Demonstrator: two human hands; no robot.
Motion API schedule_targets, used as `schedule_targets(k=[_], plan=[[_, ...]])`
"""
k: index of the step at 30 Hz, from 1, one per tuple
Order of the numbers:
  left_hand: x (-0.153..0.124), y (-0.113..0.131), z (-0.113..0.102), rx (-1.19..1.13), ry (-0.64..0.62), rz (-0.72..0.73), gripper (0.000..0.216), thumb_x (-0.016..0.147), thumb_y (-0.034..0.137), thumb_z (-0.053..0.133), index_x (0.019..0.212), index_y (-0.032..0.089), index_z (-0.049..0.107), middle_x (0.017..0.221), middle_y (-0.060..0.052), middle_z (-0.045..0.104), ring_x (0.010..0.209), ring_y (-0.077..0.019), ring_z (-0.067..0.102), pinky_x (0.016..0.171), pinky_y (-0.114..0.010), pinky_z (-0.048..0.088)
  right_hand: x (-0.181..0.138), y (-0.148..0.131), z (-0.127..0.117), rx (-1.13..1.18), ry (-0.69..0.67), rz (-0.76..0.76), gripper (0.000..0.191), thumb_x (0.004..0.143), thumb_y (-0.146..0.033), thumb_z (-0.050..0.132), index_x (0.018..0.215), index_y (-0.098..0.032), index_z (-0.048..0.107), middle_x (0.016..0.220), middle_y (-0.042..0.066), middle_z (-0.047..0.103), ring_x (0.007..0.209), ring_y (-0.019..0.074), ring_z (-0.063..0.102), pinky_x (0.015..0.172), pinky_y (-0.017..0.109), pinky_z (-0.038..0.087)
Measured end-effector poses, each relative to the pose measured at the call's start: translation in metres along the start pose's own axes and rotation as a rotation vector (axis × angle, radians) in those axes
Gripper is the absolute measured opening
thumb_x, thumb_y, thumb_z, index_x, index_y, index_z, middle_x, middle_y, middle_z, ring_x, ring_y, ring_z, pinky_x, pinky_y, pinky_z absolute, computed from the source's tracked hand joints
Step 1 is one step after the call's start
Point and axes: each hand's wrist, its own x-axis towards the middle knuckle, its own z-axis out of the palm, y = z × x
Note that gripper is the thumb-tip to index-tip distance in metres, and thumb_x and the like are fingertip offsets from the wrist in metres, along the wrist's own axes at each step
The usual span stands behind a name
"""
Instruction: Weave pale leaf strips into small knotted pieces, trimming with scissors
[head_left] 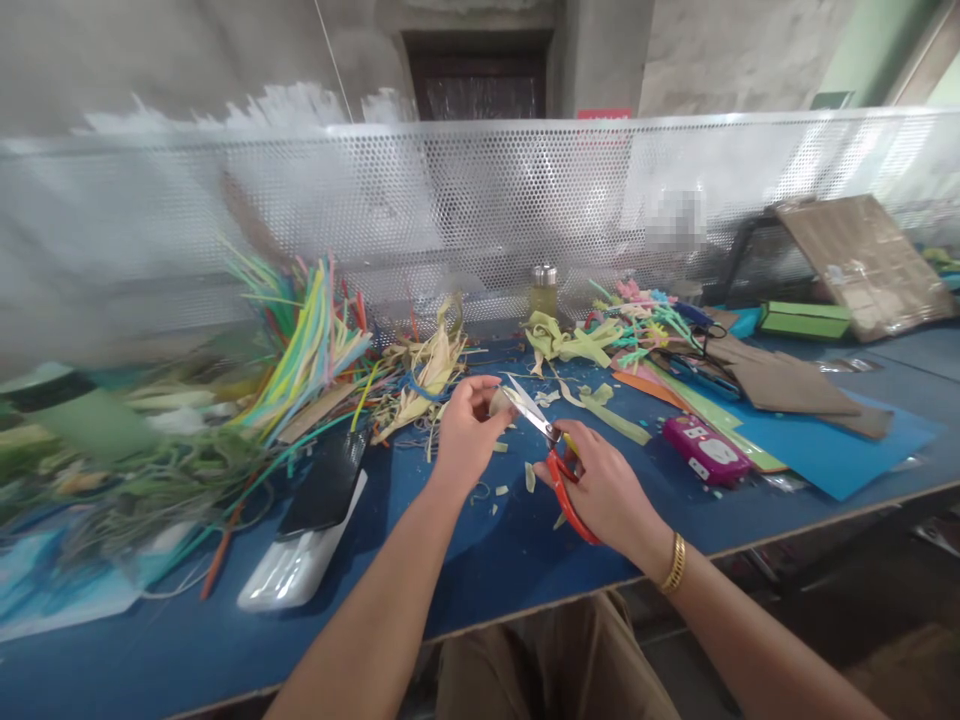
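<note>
My left hand (pixel 472 425) pinches a small pale piece of husk (pixel 501 402) above the middle of the blue table. In my right hand (pixel 611 490) is a pair of scissors (pixel 534 410) with red handles. Its blades point up and left, their tips beside the husk piece at my left fingertips. Whether the blades touch it, I cannot tell. Small pale scraps (pixel 501 490) lie on the table under my hands. Behind them are strips of green husk (pixel 615 415) and a heap of dry husks (pixel 431 375).
Left of me lie a black phone (pixel 322 485) on a white device, tangled cords and a bundle of coloured stems (pixel 307 330). To the right are a purple box (pixel 705 450), blue sheet (pixel 832 450) and cardboard (pixel 787 385). A lidded jar (pixel 544 295) stands before the perforated screen (pixel 495 190).
</note>
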Motion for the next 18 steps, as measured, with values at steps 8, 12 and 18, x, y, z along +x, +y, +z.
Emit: schedule_targets(k=[8,12,18], plan=[[-0.001,0.007,-0.002,-0.005,-0.034,-0.083,0.045,0.066,0.026,0.074,0.106,0.021,0.054,0.079,0.000,0.068,0.070,-0.0154,0.064,0.068,-0.028,0.049,0.003,0.002,-0.004,-0.015,-0.012,-0.001,0.039,0.084,-0.045,0.062,0.116,-0.022,0.058,0.080,0.003,0.062,0.071,0.0195,0.057,0.064,0.030,0.042],[-0.001,0.008,-0.004,-0.053,-0.069,-0.129,0.047,0.065,0.023,0.076,0.107,0.020,0.054,0.077,0.000,0.068,0.070,-0.0140,0.063,0.070,-0.027,0.048,0.003,0.002,-0.007,-0.020,-0.037,0.006,0.039,0.084,-0.045,0.062,0.115,-0.022,0.060,0.075,0.002,0.062,0.066,0.0182,0.056,0.060,0.029,0.040],[0.001,0.012,-0.010,-0.038,-0.110,-0.180,0.052,0.065,0.023,0.078,0.111,0.018,0.054,0.078,0.000,0.069,0.070,-0.0134,0.063,0.069,-0.027,0.047,0.001,0.005,-0.009,-0.022,-0.069,-0.012,0.044,0.083,-0.050,0.063,0.117,-0.021,0.061,0.092,0.006,0.070,0.076,0.0205,0.062,0.069,0.031,0.046]])
